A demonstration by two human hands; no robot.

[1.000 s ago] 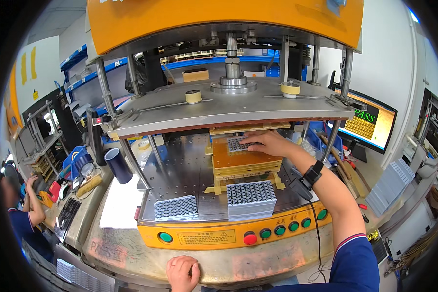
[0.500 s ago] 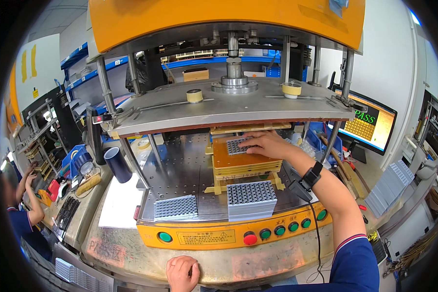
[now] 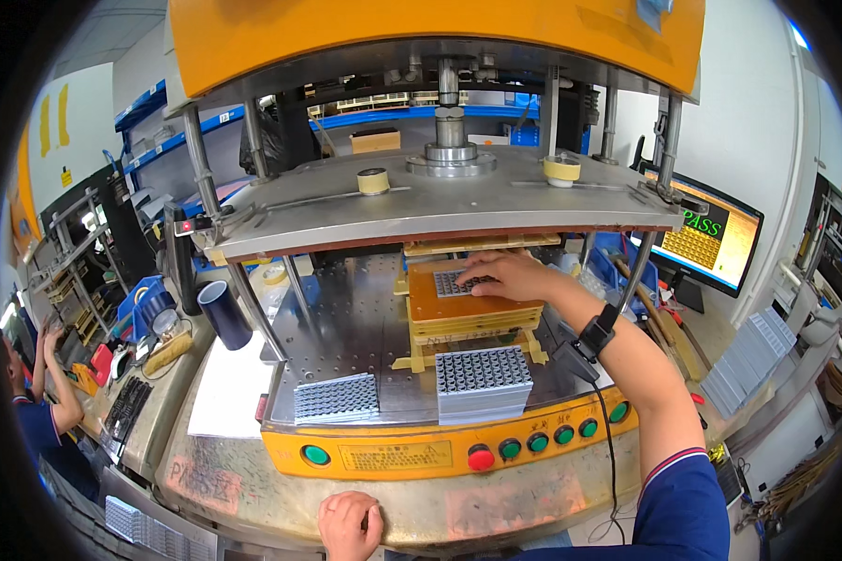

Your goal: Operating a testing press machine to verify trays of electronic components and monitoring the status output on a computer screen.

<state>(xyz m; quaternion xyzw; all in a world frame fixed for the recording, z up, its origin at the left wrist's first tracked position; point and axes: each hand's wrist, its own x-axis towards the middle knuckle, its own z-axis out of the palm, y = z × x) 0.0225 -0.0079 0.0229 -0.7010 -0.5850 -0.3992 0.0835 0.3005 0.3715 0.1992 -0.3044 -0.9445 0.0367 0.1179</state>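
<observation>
Grey gridded panel [image 3: 449, 284] lies on the orange plate [image 3: 477, 307], partly under the right grip [image 3: 515, 276]; whether that pinches or merely touches it, I cannot tell. The palm faces down, the forearm [image 3: 641, 379] reaching from lower right. The left grip [image 3: 351, 525] rests curled at the near edge of the table [image 3: 407, 510], fingertips hidden.

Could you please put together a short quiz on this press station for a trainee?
1. Multiple choice: which hand is at the gray perforated piece lying on the orange-brown plate?
a) left
b) right
c) both

2. True or false: there are green buttons to the right of the red button.

3. Compare: on the metal bed, which is taller, the left gray stack or the right gray stack?

Key:
1. b, the right hand
2. True
3. The right gray stack
</observation>
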